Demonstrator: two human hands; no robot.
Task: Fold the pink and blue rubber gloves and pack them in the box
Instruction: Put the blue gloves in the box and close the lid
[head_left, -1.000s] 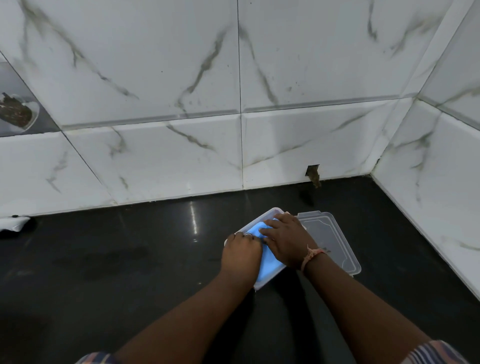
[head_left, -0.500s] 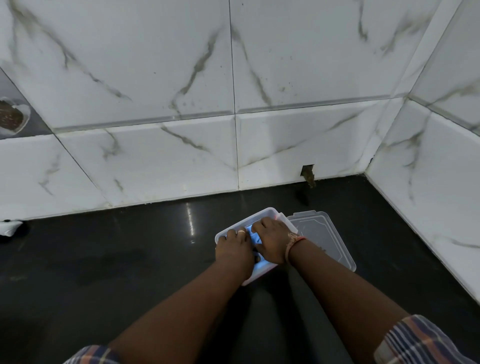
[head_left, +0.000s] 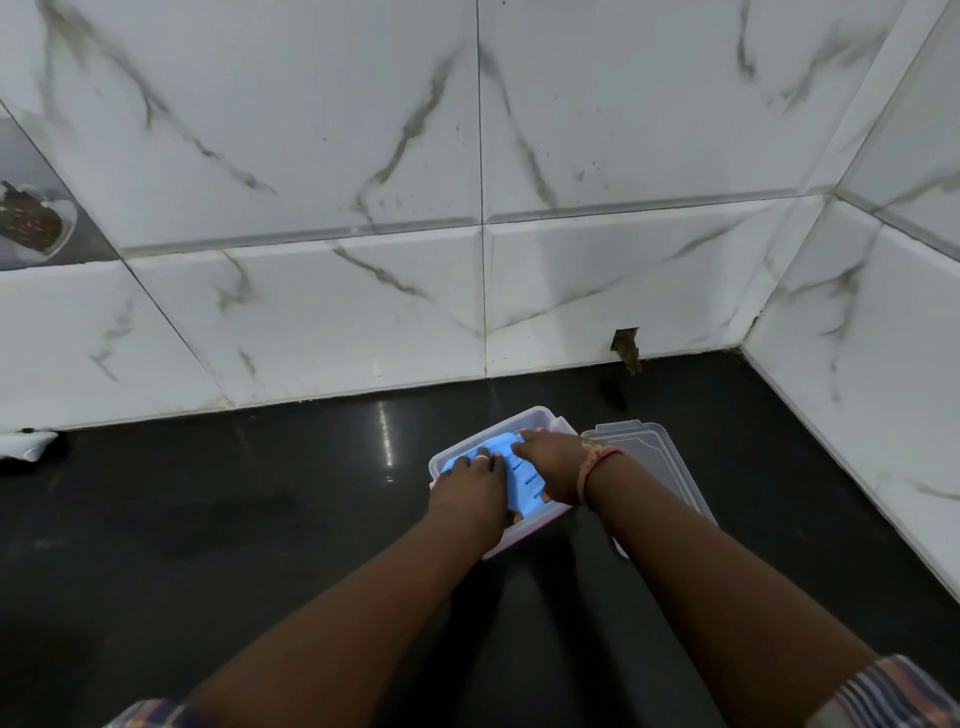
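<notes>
A clear plastic box (head_left: 535, 417) stands on the black counter in front of me. A folded blue rubber glove (head_left: 522, 480) lies on top inside it. A strip of pink shows through the box's near wall (head_left: 540, 522); the pink glove itself is hidden under the blue one. My left hand (head_left: 470, 491) rests flat on the left part of the blue glove. My right hand (head_left: 553, 465) presses on its right part, fingers spread. Both hands are inside the box.
The box's clear lid (head_left: 660, 467) lies flat on the counter just right of the box. White marble-tiled walls close the back and right side. A hole with a stub (head_left: 626, 351) is in the back wall. A white scrap (head_left: 26, 447) lies far left.
Both hands have shifted apart on the blue glove, so more of it shows between them. The box stays where it was.
</notes>
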